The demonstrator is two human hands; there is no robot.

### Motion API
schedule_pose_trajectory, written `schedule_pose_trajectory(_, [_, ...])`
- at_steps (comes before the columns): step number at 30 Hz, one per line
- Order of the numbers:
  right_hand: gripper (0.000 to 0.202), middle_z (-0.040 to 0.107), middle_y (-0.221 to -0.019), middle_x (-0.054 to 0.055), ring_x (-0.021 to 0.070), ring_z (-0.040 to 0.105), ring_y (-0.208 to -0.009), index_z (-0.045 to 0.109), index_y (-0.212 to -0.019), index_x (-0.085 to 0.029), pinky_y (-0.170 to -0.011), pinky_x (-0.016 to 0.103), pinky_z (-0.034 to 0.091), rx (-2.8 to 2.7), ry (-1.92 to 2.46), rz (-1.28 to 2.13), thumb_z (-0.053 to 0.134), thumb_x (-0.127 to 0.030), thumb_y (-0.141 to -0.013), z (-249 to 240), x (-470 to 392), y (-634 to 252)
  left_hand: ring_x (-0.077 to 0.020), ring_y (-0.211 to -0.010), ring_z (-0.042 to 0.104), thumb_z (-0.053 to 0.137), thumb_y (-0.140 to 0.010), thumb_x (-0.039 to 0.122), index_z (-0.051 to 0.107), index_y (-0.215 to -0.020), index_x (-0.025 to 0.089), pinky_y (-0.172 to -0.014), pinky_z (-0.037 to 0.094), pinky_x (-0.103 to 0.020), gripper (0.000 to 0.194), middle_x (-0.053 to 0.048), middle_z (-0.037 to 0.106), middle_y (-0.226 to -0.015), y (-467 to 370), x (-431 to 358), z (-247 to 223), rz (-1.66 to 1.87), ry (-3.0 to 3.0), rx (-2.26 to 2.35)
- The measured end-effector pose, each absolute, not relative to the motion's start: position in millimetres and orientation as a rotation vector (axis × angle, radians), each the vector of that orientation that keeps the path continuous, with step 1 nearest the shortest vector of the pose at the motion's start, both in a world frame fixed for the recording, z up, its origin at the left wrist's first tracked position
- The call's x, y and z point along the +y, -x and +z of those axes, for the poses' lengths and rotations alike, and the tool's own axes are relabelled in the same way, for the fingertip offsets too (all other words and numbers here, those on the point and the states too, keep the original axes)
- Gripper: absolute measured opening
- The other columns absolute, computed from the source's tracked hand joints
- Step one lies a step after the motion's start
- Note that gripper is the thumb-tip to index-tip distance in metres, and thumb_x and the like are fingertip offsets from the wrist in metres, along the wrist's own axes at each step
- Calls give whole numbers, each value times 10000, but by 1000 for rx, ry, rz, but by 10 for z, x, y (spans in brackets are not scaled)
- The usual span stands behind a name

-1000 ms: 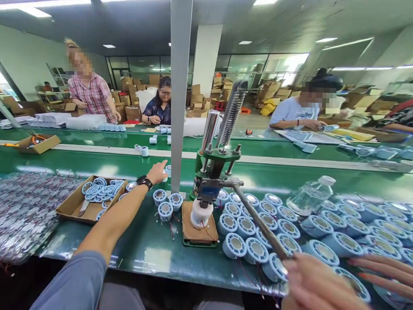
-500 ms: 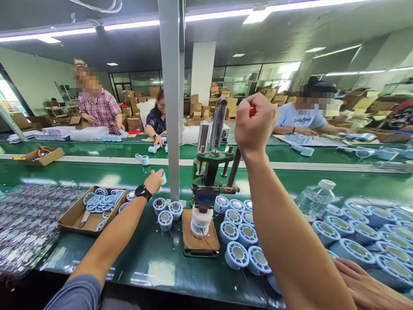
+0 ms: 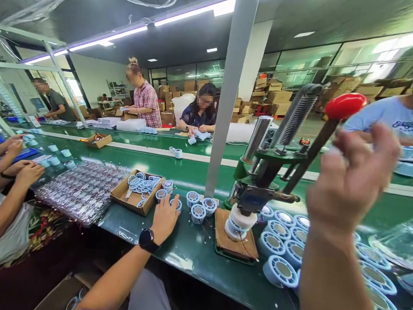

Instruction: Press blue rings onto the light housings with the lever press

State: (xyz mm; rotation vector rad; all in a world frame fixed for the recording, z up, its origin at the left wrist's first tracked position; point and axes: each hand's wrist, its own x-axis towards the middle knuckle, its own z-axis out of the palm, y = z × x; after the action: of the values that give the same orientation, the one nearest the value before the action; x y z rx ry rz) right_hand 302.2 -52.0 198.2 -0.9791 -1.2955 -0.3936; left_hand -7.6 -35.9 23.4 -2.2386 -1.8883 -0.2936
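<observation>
My left hand (image 3: pixel 165 219), fingers spread, reaches over a blue round housing (image 3: pixel 176 204) beside the cardboard box of blue rings (image 3: pixel 141 184); its fingertips are at the housing's edge. Raised at the right, my right hand (image 3: pixel 353 178) is apart from the red knob (image 3: pixel 345 106) of the press lever, fingers loosely curled and blurred, with nothing visible in them. Under the press head (image 3: pixel 254 197), a white block (image 3: pixel 243 216) sits on a blue and white housing (image 3: pixel 235 230) with thin wires, on a brown pad (image 3: pixel 224 228).
Many blue housings (image 3: pixel 280 270) stand right of the press, and three more (image 3: pixel 198 212) to its left. A grey post (image 3: pixel 225 106) rises behind. At the left lie wired parts (image 3: pixel 83 187), near another person's hands (image 3: pixel 28 171). People work across the green belt (image 3: pixel 152 155).
The view has swung left. My right hand has come off the red knob and opened. My left hand has drawn back from the belt to the housings beside the box.
</observation>
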Motion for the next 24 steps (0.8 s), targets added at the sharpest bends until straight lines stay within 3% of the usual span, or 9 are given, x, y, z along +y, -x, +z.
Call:
schedule_pose_trajectory(2, [512, 503, -1334, 145, 308, 518, -1274, 366, -1440, -192, -1033, 500, 432, -1093, 892, -336, 500, -316, -962, 1348, -730, -2791, -285, -1255, 512, 447, -972, 212, 462, -1413, 187, -997, 470, -400, 441, -169, 521, -1356, 312, -273, 354, -364, 2173, -1906])
schedule_pose_trajectory(5, [737, 464, -1384, 185, 344, 499, -1286, 319, -1463, -174, -1019, 556, 450, -1127, 1065, -189, 650, -392, -842, 374, -851, -2511, -288, -1099, 610, 343, -986, 199, 608, -1198, 90, -920, 472, -370, 357, -188, 644, -1142, 865, -114, 575, -153, 2089, -2181])
schedule_pose_trajectory(8, [906, 446, -1418, 228, 339, 551, -1232, 243, -1509, -133, -1002, 521, 479, -1178, 1324, 149, 676, -470, -788, -233, -811, -2388, -276, -901, 660, 464, -935, 236, 671, -935, 39, -788, 482, -329, 286, -165, 698, -912, 1354, 108, 684, 36, 2179, -2304])
schedule_pose_trajectory(12, [945, 594, -1257, 186, 285, 632, -1110, 202, -1531, -139, -984, 457, 499, -1041, 1344, 323, 673, -471, -781, -385, -694, -2371, -196, -772, 655, 639, -762, 156, 678, -779, 120, -734, 474, -272, 56, -58, 710, -782, 1553, 386, 629, 240, 2405, -2322])
schedule_pose_trajectory(16, [898, 569, -1288, 182, 279, 596, -1167, 243, -1517, -140, -1022, 451, 474, -955, 1323, 213, 662, -489, -805, -312, -674, -2343, -241, -768, 675, 630, -661, 148, 675, -696, 165, -691, 467, -271, 61, -70, 720, -756, 1527, 495, 577, 231, 2420, -2345])
schedule_pose_trajectory(20, [698, 523, -1301, 178, 287, 542, -1218, 353, -1463, -151, -1032, 467, 468, -1051, 1329, -46, 617, -423, -877, -337, -952, -2236, -269, -853, 682, 610, -694, 218, 664, -716, 181, -736, 478, -283, 69, -90, 728, -825, 1597, 479, 573, 46, 2300, -2359])
schedule_pose_trajectory(24, [425, 521, -1236, 150, 244, 595, -1097, 525, -1308, -194, -905, 383, 555, -1562, 1276, -16, 566, -235, -887, -407, -1395, -2043, -293, -963, 666, 493, -827, 280, 652, -939, 166, -821, 490, -324, 225, -130, 720, -959, 1647, 366, 597, -216, 2047, -2373])
